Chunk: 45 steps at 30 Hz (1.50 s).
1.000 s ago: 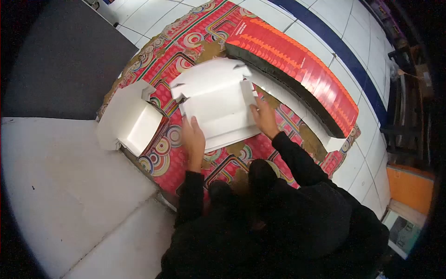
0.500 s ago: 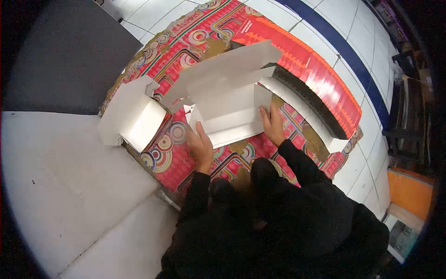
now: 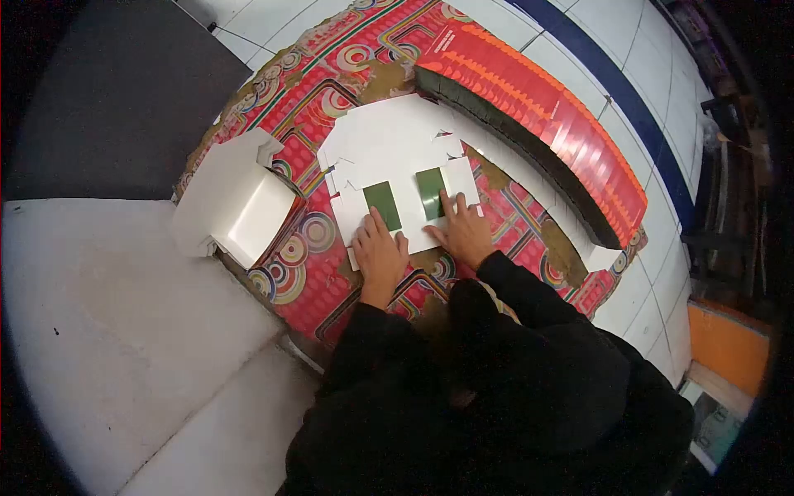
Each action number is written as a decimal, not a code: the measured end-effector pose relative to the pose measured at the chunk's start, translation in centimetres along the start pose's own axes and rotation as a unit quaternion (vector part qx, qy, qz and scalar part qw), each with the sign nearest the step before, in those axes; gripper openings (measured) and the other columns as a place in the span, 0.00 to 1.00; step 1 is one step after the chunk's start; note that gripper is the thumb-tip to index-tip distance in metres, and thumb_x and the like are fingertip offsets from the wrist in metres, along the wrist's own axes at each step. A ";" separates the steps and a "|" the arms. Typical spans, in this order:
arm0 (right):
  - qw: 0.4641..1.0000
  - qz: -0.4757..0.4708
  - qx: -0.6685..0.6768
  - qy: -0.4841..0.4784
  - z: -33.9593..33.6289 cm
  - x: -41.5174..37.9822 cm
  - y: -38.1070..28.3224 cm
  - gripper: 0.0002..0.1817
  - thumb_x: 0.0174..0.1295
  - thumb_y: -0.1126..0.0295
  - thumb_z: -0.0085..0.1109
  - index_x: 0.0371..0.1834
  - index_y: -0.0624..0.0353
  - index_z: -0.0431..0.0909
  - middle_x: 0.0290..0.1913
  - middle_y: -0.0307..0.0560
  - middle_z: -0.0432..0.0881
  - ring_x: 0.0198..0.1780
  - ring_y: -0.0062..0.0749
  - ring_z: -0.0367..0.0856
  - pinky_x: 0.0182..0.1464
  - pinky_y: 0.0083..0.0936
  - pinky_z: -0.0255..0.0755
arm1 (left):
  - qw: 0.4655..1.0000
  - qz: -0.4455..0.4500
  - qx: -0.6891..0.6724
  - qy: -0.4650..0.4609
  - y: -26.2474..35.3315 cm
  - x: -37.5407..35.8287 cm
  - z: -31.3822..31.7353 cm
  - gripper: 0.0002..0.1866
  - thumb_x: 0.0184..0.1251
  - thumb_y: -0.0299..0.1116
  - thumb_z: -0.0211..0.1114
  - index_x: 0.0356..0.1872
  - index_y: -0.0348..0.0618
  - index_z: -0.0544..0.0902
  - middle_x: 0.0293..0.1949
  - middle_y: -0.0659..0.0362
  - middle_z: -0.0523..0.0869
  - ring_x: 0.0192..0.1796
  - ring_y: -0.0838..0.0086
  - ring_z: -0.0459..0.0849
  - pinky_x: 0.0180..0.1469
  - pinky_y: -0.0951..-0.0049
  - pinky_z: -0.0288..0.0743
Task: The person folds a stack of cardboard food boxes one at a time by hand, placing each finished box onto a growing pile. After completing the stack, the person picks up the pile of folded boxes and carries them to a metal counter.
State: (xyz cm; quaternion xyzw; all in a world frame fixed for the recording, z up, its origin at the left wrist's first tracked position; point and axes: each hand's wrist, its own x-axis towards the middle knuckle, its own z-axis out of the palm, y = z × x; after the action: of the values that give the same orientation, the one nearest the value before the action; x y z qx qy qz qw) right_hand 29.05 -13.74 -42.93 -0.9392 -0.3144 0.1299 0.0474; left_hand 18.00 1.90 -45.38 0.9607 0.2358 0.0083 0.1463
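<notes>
A white cardboard box blank (image 3: 389,136) lies spread out in front of me on the patterned red mat, with slits and tabs along its sides. Two dark green patches show on it, a left patch (image 3: 383,206) and a right patch (image 3: 431,194). My left hand (image 3: 382,258) rests on the near part of the card, fingers extended, the fingertips at the lower end of the left patch. On the other side, my right hand (image 3: 465,233) lies with fingers apart, touching the card beside the right patch. Neither hand grips anything.
To the left stands a folded white box (image 3: 236,198) with its lid up. A long curved row of stacked red cartons (image 3: 546,116) runs along the right of the mat (image 3: 310,281). A dark grey panel (image 3: 107,99) is at upper left, above a pale surface (image 3: 124,331).
The white box, half folded and held at both ends between my hands, now lies flattened on the mat. My hands have moved inward onto it, and the green patches have come into view.
</notes>
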 end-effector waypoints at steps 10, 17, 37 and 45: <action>0.980 0.009 0.200 0.017 -0.9 -0.8 3.3 0.37 0.58 0.65 0.59 0.75 0.39 0.65 0.52 0.66 0.68 0.49 0.60 0.78 0.52 0.46 0.77 | 0.946 -0.045 -0.321 0.011 5.6 4.4 -1.1 0.27 0.67 0.47 0.65 0.57 0.33 0.78 0.36 0.47 0.87 0.41 0.52 0.86 0.46 0.57 0.78; 0.957 0.013 0.291 -0.005 -1.5 -2.3 3.7 0.40 0.55 0.78 0.56 0.76 0.42 0.64 0.49 0.67 0.72 0.46 0.53 0.80 0.52 0.40 0.77 | 0.913 -0.073 -0.395 -0.074 5.3 8.4 2.9 0.18 0.67 0.40 0.63 0.40 0.32 0.87 0.30 0.48 0.90 0.33 0.70 0.89 0.37 0.70 0.80; 0.832 0.162 0.521 0.101 -0.4 0.3 1.6 0.16 0.65 0.64 0.65 0.48 0.66 0.84 0.40 0.58 0.88 0.40 0.37 0.87 0.42 0.33 0.79 | 0.846 0.040 -0.472 -0.245 5.6 5.3 0.9 0.20 0.71 0.26 0.58 0.62 0.34 0.78 0.44 0.51 0.90 0.45 0.75 0.87 0.48 0.73 0.81; 0.904 0.086 0.403 0.116 2.2 0.3 3.2 0.19 0.68 0.65 0.56 0.54 0.68 0.79 0.40 0.67 0.82 0.40 0.58 0.83 0.44 0.43 0.76 | 0.959 -0.064 -0.218 0.172 -1.1 4.8 -7.3 0.14 0.72 0.34 0.61 0.52 0.36 0.80 0.39 0.50 0.86 0.41 0.65 0.86 0.45 0.65 0.78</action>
State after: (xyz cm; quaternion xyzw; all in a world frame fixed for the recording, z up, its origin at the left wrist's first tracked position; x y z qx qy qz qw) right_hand 30.55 -16.04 -45.63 -0.8719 -0.1456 0.1389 0.4464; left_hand 21.11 7.06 -38.99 0.8725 0.3105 0.2155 0.3096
